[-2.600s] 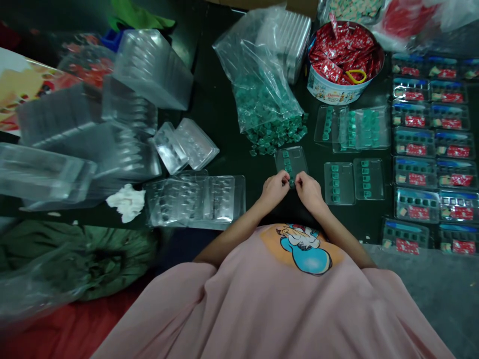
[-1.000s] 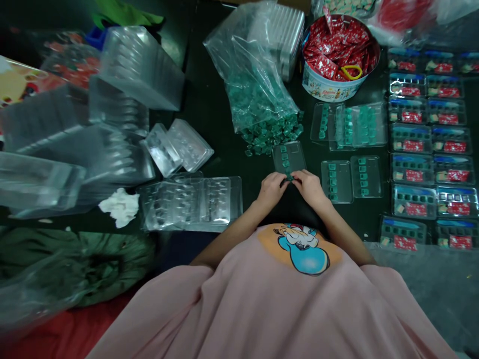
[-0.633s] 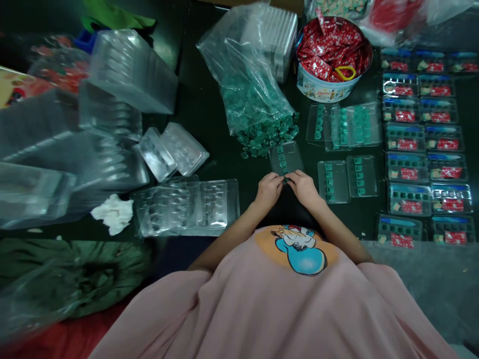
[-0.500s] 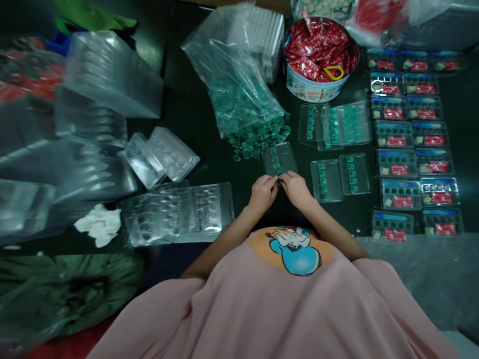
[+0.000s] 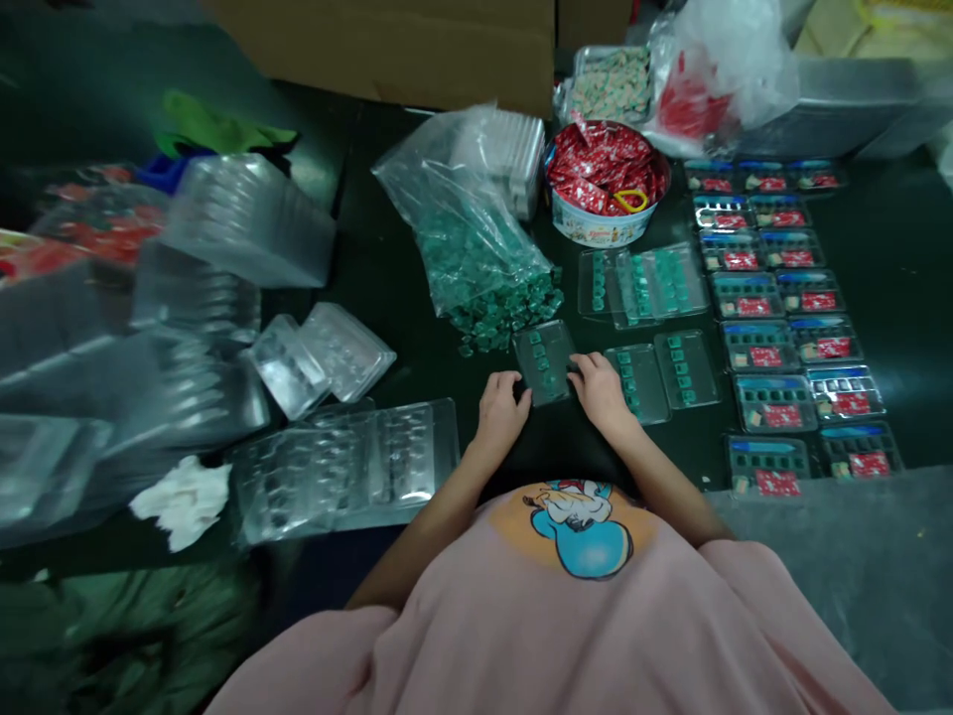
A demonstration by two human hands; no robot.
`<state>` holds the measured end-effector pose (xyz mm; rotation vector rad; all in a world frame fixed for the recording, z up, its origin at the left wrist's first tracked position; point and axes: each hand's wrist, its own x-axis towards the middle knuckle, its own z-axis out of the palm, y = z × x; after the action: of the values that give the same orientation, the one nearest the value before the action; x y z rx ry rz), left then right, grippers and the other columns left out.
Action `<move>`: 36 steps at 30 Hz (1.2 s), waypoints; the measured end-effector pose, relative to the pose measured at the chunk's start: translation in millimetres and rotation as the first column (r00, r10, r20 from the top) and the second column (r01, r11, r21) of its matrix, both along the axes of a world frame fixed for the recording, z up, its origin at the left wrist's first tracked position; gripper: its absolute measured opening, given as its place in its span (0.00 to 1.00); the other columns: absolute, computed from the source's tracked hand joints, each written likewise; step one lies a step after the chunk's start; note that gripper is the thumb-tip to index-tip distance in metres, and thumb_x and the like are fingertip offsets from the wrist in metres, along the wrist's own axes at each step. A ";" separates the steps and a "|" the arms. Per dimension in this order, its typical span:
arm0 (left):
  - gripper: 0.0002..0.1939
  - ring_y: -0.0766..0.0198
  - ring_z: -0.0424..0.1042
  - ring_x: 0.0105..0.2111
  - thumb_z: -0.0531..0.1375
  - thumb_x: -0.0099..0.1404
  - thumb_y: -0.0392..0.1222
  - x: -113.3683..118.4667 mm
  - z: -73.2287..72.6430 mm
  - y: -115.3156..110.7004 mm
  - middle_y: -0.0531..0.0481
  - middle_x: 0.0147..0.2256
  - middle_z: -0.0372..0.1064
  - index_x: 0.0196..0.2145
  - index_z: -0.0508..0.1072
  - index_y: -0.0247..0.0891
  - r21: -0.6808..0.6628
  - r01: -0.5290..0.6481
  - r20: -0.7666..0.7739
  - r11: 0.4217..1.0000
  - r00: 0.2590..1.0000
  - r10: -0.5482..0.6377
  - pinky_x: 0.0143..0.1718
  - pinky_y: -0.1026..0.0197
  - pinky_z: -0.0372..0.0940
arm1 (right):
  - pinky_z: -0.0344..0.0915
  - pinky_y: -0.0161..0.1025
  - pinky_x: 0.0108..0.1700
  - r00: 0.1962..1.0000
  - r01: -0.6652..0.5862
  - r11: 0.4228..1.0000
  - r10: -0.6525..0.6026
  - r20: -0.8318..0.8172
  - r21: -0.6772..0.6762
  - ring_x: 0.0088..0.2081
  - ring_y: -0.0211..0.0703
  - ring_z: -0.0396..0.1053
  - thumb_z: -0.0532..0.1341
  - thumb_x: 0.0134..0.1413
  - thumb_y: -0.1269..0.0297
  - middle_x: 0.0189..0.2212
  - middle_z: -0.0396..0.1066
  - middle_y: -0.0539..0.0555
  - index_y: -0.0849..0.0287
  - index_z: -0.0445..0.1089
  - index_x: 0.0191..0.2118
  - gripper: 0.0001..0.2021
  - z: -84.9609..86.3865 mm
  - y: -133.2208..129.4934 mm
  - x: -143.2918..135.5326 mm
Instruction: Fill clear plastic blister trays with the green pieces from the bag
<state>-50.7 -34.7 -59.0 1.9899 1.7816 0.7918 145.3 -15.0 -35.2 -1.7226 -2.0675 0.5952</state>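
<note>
Straight in front of me lies a clear plastic blister tray (image 5: pixel 547 362), with green translucent pieces in a column of pockets along its left side. My left hand (image 5: pixel 501 409) is beside its lower left edge, thumb and fingers apart and holding nothing. At the tray's right edge, my right hand (image 5: pixel 598 390) has its thumb and fingertips closed on the rim. Just beyond the tray, loose green pieces (image 5: pixel 506 313) spill from a clear plastic bag (image 5: pixel 466 228). Two trays with green pieces, a nearer one (image 5: pixel 641 382) and another (image 5: pixel 689 369), lie right of my right hand.
A round tin (image 5: pixel 603 230) of red packets stands behind, near overlapping filled trays (image 5: pixel 651 283). Rows of trays with blue pens and red packets (image 5: pixel 763 348) line the right. Stacked clear trays (image 5: pixel 245 218), a crumpled white tissue (image 5: pixel 183 501) and more trays (image 5: pixel 409 447) occupy the left.
My hands were together at the tray's near end and have moved apart, one to each side of it. The camera view has tilted up, showing more of the cardboard box behind.
</note>
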 end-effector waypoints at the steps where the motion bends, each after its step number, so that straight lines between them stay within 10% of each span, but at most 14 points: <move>1: 0.10 0.59 0.70 0.37 0.61 0.61 0.34 0.9 -1.4 1.1 0.45 0.39 0.67 0.42 0.69 0.38 -0.011 0.027 -0.021 1.000 0.999 -0.027 0.41 0.58 0.67 | 0.65 0.46 0.50 0.998 0.033 0.999 -0.032 0.059 -0.006 0.48 0.52 0.67 0.55 0.62 0.70 0.45 0.70 0.64 0.61 0.69 0.53 0.15 -0.2 4.2 -0.4; 6: 0.15 0.60 0.71 0.36 0.60 0.59 0.31 10.5 -0.9 1.9 0.47 0.37 0.68 0.44 0.69 0.40 -0.025 0.046 0.045 0.999 0.998 -0.045 0.40 0.57 0.69 | 0.64 0.46 0.47 0.982 0.091 0.993 -0.076 0.171 -0.081 0.42 0.51 0.68 0.51 0.61 0.75 0.40 0.70 0.61 0.58 0.68 0.51 0.16 -3.5 16.9 -4.6; 19: 0.11 0.63 0.74 0.37 0.60 0.65 0.37 19.9 6.8 8.2 0.47 0.37 0.74 0.44 0.77 0.38 -0.038 0.092 0.301 0.995 0.950 -0.077 0.43 0.60 0.70 | 0.69 0.42 0.48 0.878 0.136 0.991 -0.111 -0.467 0.020 0.38 0.41 0.72 0.49 0.56 0.75 0.45 0.72 0.59 0.61 0.70 0.51 0.20 -12.4 -13.7 8.3; 36: 0.10 0.59 0.74 0.34 0.59 0.64 0.37 14.5 10.3 42.2 0.44 0.36 0.75 0.42 0.79 0.37 -0.136 0.437 -0.101 0.889 0.887 -0.451 0.39 0.59 0.69 | 0.70 0.38 0.47 0.886 0.098 0.994 -0.106 -0.452 -0.041 0.35 0.36 0.73 0.48 0.60 0.74 0.43 0.73 0.58 0.60 0.69 0.53 0.19 -18.1 -12.0 4.3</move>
<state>-36.3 7.5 -48.7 2.2914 1.3083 0.4133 149.6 -27.1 -53.3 -1.5095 -1.6379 0.8883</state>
